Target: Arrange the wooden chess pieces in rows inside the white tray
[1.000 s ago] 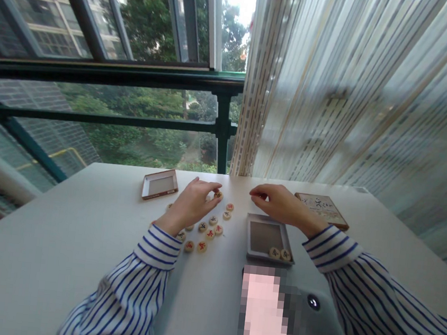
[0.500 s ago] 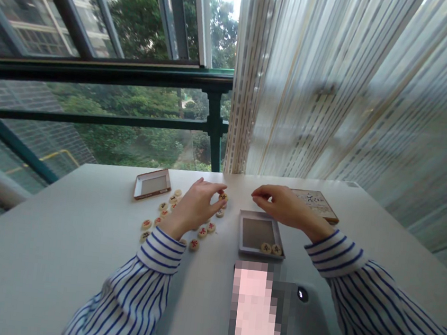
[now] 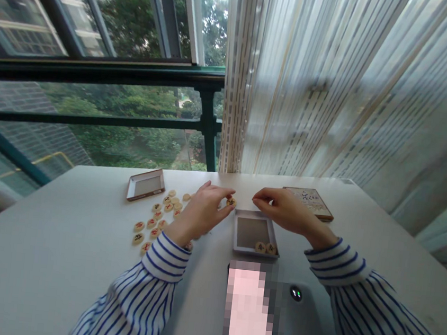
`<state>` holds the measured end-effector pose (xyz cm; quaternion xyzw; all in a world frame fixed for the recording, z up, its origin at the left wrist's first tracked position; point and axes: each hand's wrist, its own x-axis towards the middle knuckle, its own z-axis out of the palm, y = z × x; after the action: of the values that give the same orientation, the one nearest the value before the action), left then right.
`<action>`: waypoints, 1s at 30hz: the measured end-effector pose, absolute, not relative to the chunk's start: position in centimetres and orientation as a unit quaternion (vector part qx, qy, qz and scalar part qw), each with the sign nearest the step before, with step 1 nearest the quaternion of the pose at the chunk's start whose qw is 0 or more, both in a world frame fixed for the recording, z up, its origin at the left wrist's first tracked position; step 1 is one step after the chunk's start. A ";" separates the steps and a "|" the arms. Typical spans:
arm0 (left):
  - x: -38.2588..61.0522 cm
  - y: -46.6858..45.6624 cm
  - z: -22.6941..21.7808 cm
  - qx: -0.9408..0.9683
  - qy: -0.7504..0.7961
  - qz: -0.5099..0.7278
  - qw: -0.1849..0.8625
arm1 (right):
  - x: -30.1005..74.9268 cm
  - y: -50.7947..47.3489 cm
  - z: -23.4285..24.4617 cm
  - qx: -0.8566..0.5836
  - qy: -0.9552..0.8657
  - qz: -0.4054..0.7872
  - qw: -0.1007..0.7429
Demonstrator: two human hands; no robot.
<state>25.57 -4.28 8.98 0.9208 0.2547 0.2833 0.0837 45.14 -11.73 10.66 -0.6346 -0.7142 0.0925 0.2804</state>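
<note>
My left hand [image 3: 205,211] pinches a round Chinese chess piece [image 3: 231,202] with a dark character between thumb and forefinger. It is raised just left of the far edge of an open box tray [image 3: 236,233]. Two chess pieces [image 3: 260,247] with dark characters lie side by side in the tray's near right corner. My right hand [image 3: 281,208] hovers over the tray's far right side, fingers drawn together, with no piece showing in them. Several loose pieces [image 3: 151,224], marked in red or dark characters, are scattered under and left of my left hand, some hidden by it.
A shallow box lid [image 3: 146,185] lies at the back left of the white table [image 3: 58,256]. Behind my right hand is a flat printed box [image 3: 313,201]. A blurred-out phone-like object [image 3: 252,309] and a grey device [image 3: 307,315] with a small lit display lie in front.
My left hand has moved right with the chess piece, away from the scattered pieces and closer to the tray. My right hand stays nearly in place. The view has shifted slightly.
</note>
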 end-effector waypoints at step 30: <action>28.4 -4.8 7.6 0.933 0.211 0.269 0.114 | 45.6 -11.2 7.4 -0.577 -0.569 0.394 0.435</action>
<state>28.39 -4.83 7.60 0.9329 0.2112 0.2687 0.1135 45.63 -11.17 7.38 -0.5766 -0.5689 0.3935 0.4347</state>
